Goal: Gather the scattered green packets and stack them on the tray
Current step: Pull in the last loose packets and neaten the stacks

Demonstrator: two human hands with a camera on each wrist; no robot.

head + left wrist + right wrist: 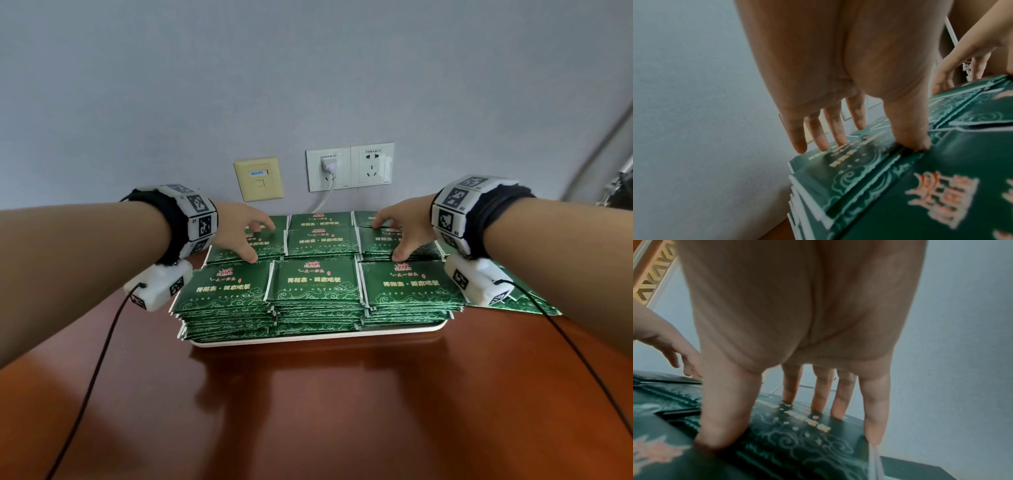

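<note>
We see a reddish-brown table [308, 404], glossy enough to mirror dark shapes on its top. On it stands a white tray [318, 335], set near the far edge by the wall, its near rim showing under the load. Green packets [317, 282] lie on the tray in stacks, three across and three deep, their edges ragged at the near left corner. To the right of the tray a few loose packets [527, 298] lie flat, seemingly straight on the table, though a wrist camera hides much of them. Two black cables [92, 380] trail across the wood.
</note>
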